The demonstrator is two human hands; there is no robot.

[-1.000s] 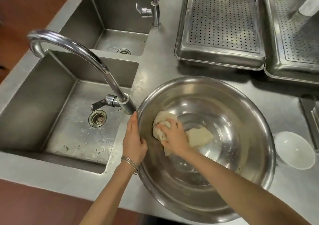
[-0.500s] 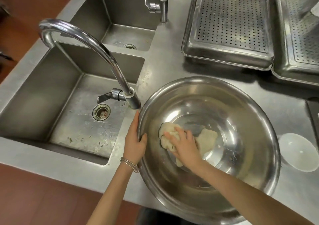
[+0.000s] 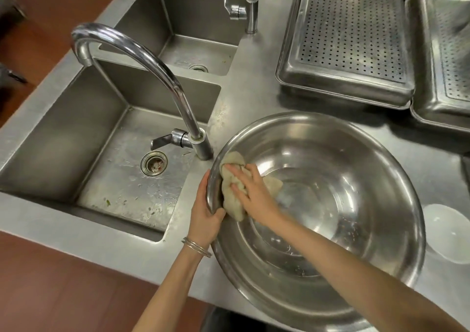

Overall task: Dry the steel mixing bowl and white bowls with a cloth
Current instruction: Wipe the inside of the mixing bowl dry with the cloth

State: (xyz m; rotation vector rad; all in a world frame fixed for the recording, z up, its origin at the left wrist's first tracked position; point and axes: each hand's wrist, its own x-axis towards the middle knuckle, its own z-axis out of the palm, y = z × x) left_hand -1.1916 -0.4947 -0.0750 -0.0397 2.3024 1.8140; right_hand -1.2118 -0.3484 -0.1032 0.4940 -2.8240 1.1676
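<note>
Steel mixing bowl point(image 3: 343, 179), one, at the worktop's point(image 3: 254, 82) near edge; our left hand point(image 3: 203, 219) grips its rim, right hand point(image 3: 250, 191) presses one beige cloth point(image 3: 232, 199) inside. One white bowl point(image 3: 447, 232) right; two perforated steel trays point(image 3: 348, 41) behind.

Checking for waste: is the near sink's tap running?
Off. No stream falls from the gooseneck tap, and the sink basin holds no pooled water.

There is one large steel mixing bowl point(image 3: 343, 179) and one cloth point(image 3: 232, 199). One white bowl point(image 3: 447, 232) is in view. The counter has two sinks point(image 3: 76, 133) point(image 3: 183, 11) and two taps point(image 3: 142, 59) point(image 3: 251, 3). Two perforated trays point(image 3: 348, 34) point(image 3: 447, 51) are seen. Two hands point(image 3: 204, 217) point(image 3: 254, 194) show, and the left wrist has bracelets point(image 3: 195, 246), whose number is not clear.
</note>
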